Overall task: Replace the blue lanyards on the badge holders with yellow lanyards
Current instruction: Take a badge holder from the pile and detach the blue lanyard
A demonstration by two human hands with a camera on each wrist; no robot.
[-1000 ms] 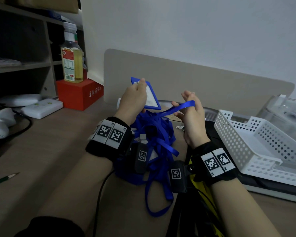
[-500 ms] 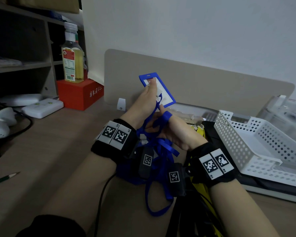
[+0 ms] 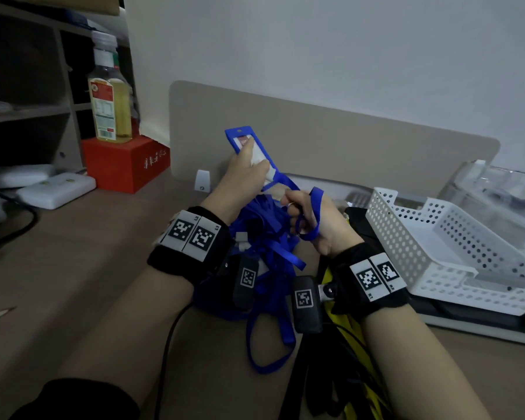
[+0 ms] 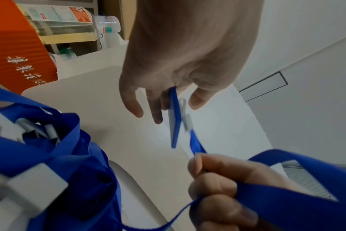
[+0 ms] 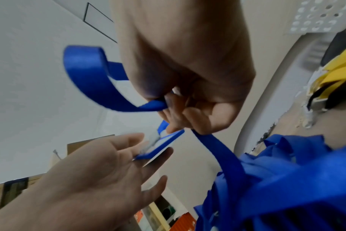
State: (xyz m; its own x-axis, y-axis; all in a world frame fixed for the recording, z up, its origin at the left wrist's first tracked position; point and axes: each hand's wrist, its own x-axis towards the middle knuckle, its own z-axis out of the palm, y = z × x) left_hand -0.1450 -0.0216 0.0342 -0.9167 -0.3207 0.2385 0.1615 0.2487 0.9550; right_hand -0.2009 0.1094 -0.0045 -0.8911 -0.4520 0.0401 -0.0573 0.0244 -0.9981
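1. Head view: the left hand (image 3: pixel 243 172) holds a blue badge holder (image 3: pixel 250 153) raised above the surface (image 3: pixel 82 256), in front of a beige divider panel (image 3: pixel 346 147). Its fingers and thumb pinch the holder, which tilts with its slotted end uppermost.
2. Head view: just to the right and lower, the right hand (image 3: pixel 315 222) has its fingers curled round a blue lanyard (image 3: pixel 314 207) that runs up to the holder's lower end. A loop of the strap arches over the hand.
3. Head view: a heap of blue lanyards (image 3: pixel 264 262) lies on the surface between the two wrists. Yellow lanyards (image 3: pixel 346 331) lie beneath the right wrist.
4. Head view: a white perforated basket (image 3: pixel 437 253) sits to the right. A red box (image 3: pixel 125 165) with a bottle (image 3: pixel 109 98) on it stands at the left, by the shelves.
5. Left wrist view: the badge holder (image 4: pixel 174 125) shows edge-on, pinched between the left thumb and fingers (image 4: pixel 156 109). A pale clip (image 4: pixel 187 118) joins it to the blue lanyard (image 4: pixel 286 187), which the right hand (image 4: pixel 223 193) grips in a fist.
6. Right wrist view: the right hand (image 5: pixel 188 93) grips the blue lanyard (image 5: pixel 89 81) with curled fingers. The left hand (image 5: pixel 101 176) pinches the badge holder (image 5: pixel 162 146); its other fingers are loosely spread.
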